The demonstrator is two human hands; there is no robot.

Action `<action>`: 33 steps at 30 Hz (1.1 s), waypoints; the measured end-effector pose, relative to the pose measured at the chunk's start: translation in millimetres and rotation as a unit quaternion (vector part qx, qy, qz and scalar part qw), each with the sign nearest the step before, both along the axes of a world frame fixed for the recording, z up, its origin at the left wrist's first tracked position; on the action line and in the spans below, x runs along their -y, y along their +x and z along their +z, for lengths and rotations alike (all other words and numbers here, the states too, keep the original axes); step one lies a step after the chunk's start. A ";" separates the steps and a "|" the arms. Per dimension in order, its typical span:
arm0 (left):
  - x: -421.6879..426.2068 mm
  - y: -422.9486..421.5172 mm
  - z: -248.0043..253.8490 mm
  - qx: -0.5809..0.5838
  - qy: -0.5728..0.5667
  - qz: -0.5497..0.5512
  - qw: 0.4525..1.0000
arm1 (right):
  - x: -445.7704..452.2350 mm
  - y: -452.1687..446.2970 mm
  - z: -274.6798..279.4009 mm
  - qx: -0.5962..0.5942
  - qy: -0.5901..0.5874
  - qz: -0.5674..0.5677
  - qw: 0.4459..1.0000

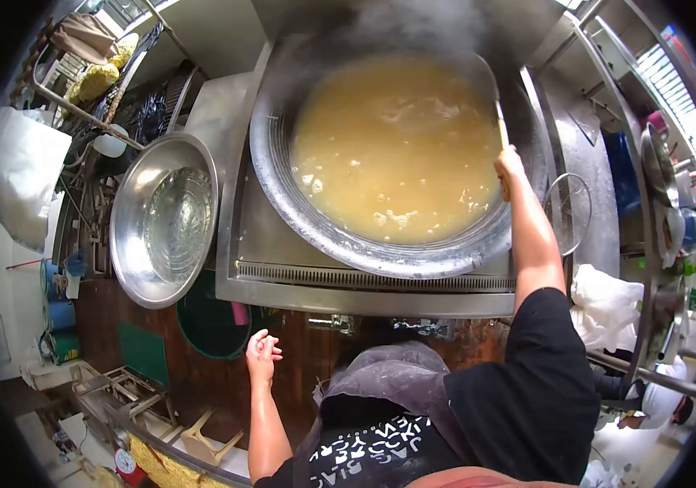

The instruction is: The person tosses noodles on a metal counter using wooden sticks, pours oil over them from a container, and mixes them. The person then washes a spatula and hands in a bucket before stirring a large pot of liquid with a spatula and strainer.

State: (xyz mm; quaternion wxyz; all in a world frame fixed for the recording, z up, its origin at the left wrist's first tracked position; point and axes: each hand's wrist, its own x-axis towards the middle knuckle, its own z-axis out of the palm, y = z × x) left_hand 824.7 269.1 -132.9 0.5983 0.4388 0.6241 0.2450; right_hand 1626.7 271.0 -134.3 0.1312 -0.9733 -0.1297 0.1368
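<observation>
A huge metal wok [380,264] holds cloudy yellow-brown liquid [397,146] with bubbles on its surface. At the wok's right rim, my right hand [510,169] is closed round the pale handle of a long-handled tool [503,126]. The tool's dark upper part curves toward the far rim, and its head is lost in steam and liquid. My left hand [263,356] hangs low in front of the stove with nothing in it, its fingers loosely bent and apart. Nearest to it is a dark green tub [201,325] with a pink thing inside.
Left of the stove [323,301] a big steel basin [124,220] stands tilted. A round wire strainer [569,213] lies on the right counter, above a white plastic bag [604,305]. Steam [429,24] rises at the back. Another person [661,390] is at the lower right.
</observation>
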 end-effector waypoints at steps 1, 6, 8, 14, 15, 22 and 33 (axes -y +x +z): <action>3.4 1.8 -1.5 -0.003 -0.010 0.003 1.000 | -17.1 -7.9 15.1 -0.036 0.025 0.005 0.999; 19.2 -2.2 -1.7 -0.018 -0.034 0.032 0.999 | -76.0 -6.1 27.7 -0.222 -0.034 -0.002 0.974; 23.8 -6.6 -3.9 -0.020 -0.034 0.043 0.998 | -84.4 -30.0 52.0 -0.210 -0.064 0.083 0.972; 39.3 -17.6 -9.8 -0.005 -0.041 0.043 0.998 | -77.0 -68.3 2.0 -0.201 0.026 0.229 0.952; 40.2 -16.5 -10.2 0.001 -0.040 0.044 0.998 | -70.6 -83.7 3.9 -0.218 0.043 0.222 0.949; 31.5 -22.2 -14.2 0.027 -0.016 0.002 1.000 | -26.4 -179.5 -1.3 -0.321 0.010 0.253 0.913; 28.3 -84.7 -16.3 0.081 0.033 -0.076 0.993 | 67.7 -356.2 15.1 -0.547 0.224 0.126 0.796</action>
